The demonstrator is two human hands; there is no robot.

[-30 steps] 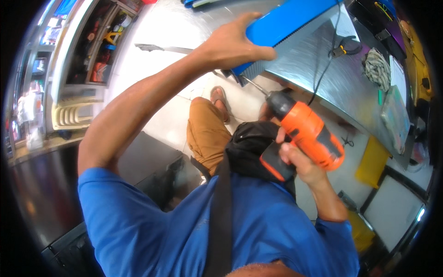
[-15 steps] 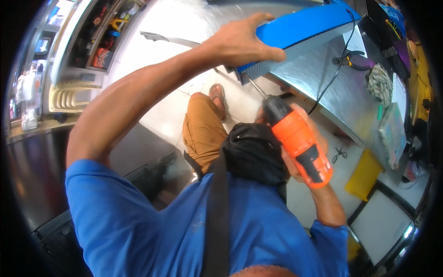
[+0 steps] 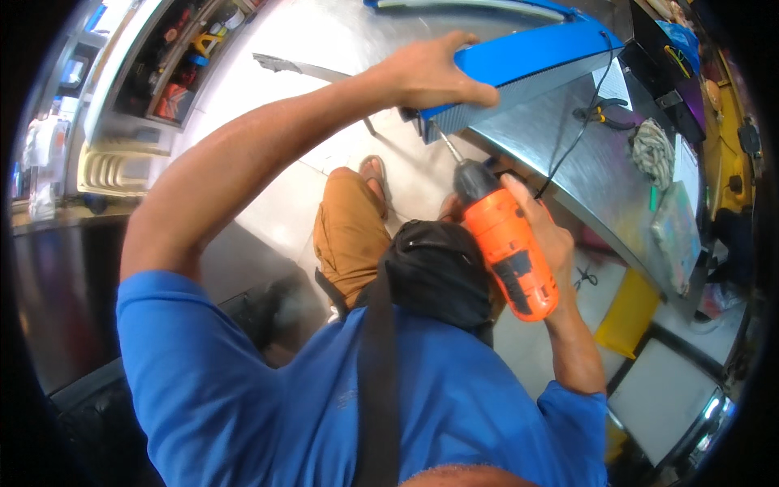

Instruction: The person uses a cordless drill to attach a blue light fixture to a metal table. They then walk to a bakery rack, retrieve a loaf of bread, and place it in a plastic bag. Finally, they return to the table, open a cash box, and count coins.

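My left hand (image 3: 434,77) grips the near end of a long blue casing (image 3: 535,57) with a ribbed grey side, its thumb and fingers spread around the end. An orange and black cordless drill (image 3: 507,247) is in my right hand (image 3: 544,227), which is wrapped around it from the right. The long drill bit (image 3: 448,144) points up and left, its tip at the lower edge of the casing's near end. Whether the tip has entered the casing I cannot tell. A thin black cable (image 3: 574,134) hangs from the casing's far part.
The casing rests over a metal table (image 3: 527,138). On it lie pliers (image 3: 604,114), a rag bundle (image 3: 652,152) and a clear plastic packet (image 3: 676,231). Scissors (image 3: 585,278) lie below on the floor. A black waist bag (image 3: 434,272) hangs before me.
The view has shifted slightly. The drill and my right hand sit a little up and left, with the bit still at the casing's end. My left hand keeps its grip.
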